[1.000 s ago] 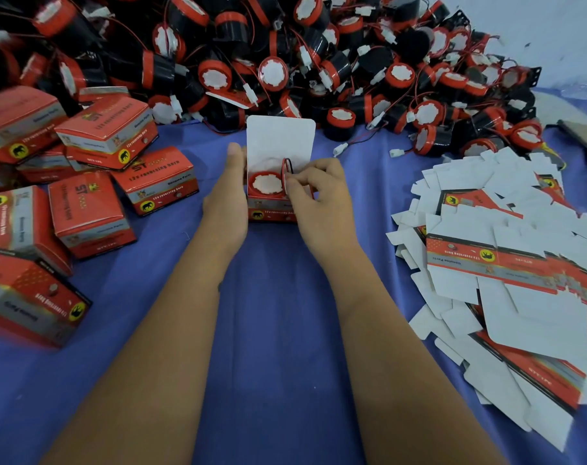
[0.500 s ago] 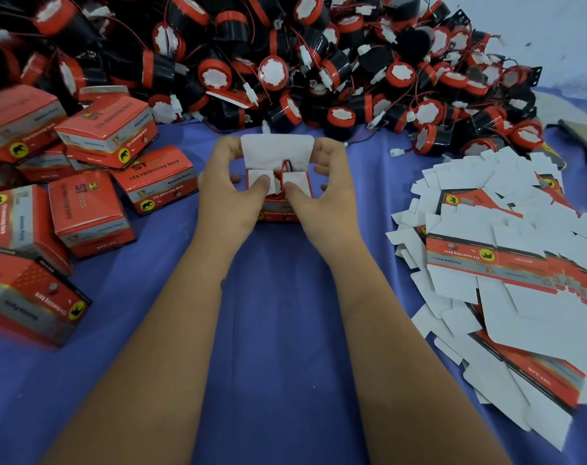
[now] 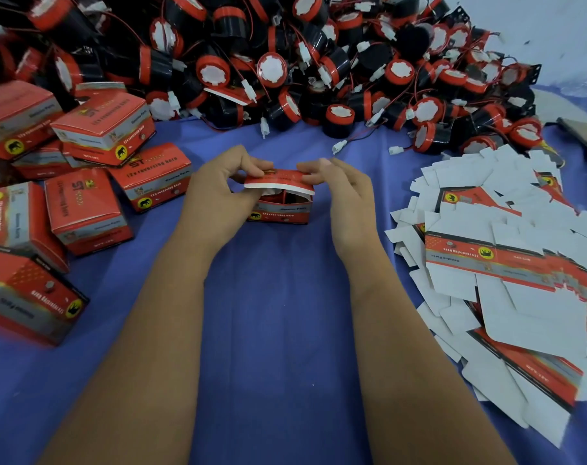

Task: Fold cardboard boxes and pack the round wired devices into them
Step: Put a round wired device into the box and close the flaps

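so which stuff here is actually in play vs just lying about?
In play: left hand and right hand pinching the lid of the open box; device pile; flat box blanks.
Lying about: packed boxes; brown cardboard piece.

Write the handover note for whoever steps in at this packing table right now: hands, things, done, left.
Left hand: fingers pinch the left end of the red top lid flap of the small red cardboard box at table centre.
Right hand: fingers pinch the flap's right end.
The box sits on the blue cloth; the flap is folded over but not tucked, with a gap showing inside.
Done: closed red boxes piled at left.
Left: tuck this flap, then continue with the flat unfolded cardboard blanks at right and the heap of round red-and-black wired devices behind.
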Available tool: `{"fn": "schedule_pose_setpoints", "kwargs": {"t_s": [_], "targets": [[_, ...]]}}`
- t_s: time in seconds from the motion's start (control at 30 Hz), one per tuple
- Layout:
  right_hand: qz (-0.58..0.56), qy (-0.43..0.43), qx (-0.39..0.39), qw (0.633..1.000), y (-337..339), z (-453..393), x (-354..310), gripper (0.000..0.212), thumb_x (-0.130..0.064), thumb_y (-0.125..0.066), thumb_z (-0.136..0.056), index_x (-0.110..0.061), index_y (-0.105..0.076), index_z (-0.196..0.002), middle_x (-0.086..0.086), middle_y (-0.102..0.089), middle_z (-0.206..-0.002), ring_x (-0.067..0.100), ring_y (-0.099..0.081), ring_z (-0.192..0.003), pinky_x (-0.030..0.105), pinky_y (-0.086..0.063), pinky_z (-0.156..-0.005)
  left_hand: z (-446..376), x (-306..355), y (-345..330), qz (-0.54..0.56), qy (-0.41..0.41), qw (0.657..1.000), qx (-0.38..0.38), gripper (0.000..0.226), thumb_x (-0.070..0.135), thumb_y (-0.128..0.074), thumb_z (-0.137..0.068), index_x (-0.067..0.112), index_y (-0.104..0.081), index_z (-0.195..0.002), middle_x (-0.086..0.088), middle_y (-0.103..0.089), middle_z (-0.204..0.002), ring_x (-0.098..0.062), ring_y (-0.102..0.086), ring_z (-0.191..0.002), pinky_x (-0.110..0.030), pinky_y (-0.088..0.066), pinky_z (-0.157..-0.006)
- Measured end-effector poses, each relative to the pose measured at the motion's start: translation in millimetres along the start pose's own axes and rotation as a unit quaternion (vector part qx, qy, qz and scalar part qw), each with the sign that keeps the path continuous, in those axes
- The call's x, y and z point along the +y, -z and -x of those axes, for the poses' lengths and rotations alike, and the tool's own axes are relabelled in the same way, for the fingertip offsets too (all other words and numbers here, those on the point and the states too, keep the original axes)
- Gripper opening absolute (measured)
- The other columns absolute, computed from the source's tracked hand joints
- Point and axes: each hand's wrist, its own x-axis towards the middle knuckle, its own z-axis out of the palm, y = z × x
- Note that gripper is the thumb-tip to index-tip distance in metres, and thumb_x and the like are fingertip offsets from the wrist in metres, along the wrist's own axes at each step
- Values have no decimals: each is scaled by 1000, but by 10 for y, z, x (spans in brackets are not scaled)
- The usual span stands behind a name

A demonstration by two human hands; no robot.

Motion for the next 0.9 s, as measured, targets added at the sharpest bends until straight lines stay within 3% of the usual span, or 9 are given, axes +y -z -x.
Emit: {"fn": "schedule_pose_setpoints", "kwargs": {"t_s": [0.1, 0.23, 0.33, 0.4, 0.47, 0.53, 0.7, 0.8, 0.9], "targets": [[81, 6, -21, 997, -31, -2, 42, 18, -21, -62, -90, -20, -58, -73, -3, -68, -98, 6, -57, -95, 4, -40, -68, 33, 68, 24, 61, 30, 997, -41, 24, 15, -46, -80, 25, -64, -92, 9, -67, -116, -4, -59, -114, -17, -49, -85], [120, 40, -56, 990, -22, -13, 34, 20, -9, -59, -91, -26, -67, -95, -11, -63, -107, -8, -51, -106, -3, -33, -77, 68, 133, 60, -49, -35, 994, -92, 62, 46, -39, -79, 13, -66, -123, -7, -60, -131, -18, -52, -127, -34, -38, -109], [121, 37, -76, 989, -4, -18, 13, 22, -3, -57, -91, -19, -72, -90, -8, -58, -110, -25, -45, -95, -3, -34, -76, 54, 113, 54, 48, 31, 996, -75, 49, 47, -52, -82, 15, -70, -114, 5, -66, -119, -2, -60, -115, -13, -45, -91], [120, 23, -80, 989, -12, -17, 18, 24, -4, -56, -91, -23, -70, -86, -8, -56, -110, -23, -44, -97, -1, -36, -75, 40, 63, 36, 55, 43, 996, -58, 19, 23, -60, -93, 21, -74, -105, 10, -68, -114, 0, -61, -110, -10, -47, -84], [141, 14, -78, 987, -24, -13, 35, 25, -10, -57, -93, -32, -67, -84, -13, -55, -110, -10, -44, -109, 3, -37, -78, 46, 25, 33, -1, 7, 998, -61, 25, 6, -61, -93, 24, -73, -106, 9, -65, -120, 4, -58, -111, -6, -45, -84], [155, 15, -72, 985, -22, -5, 41, 24, -15, -57, -94, -36, -67, -89, -14, -56, -112, 5, -45, -118, 9, -37, -86, 51, 6, 36, -16, -6, 998, -64, 27, 5, -62, -93, 22, -73, -112, 7, -63, -127, 5, -55, -117, -4, -42, -86], [80, -5, -40, 996, -19, 29, 21, 24, -26, -50, -101, -27, -71, -113, -6, -62, -119, -1, -54, -112, 18, -44, -94, 66, -31, 19, -43, -12, 996, -78, 41, 37, -70, -89, 28, -64, -129, 15, -56, -134, 2, -47, -128, -16, -39, -105], [33, 2, 63, 997, -37, 49, 23, 21, -29, -50, -99, -25, -62, -115, -9, -60, -117, 7, -57, -110, 22, -44, -94, 60, 1, -2, 29, 23, 999, -23, 44, 40, -61, -95, 36, -53, -138, 19, -55, -135, 13, -50, -118, -2, -41, -87], [110, 82, 115, 984, -57, 85, 2, 11, -26, -55, -87, -19, -60, -93, -6, -59, -96, 6, -55, -87, 23, -44, -80, 26, 9, -43, 69, 53, 996, 23, 60, 35, -59, -99, 40, -30, -151, 15, -37, -154, 4, -53, -119, -7, -47, -82]]}}
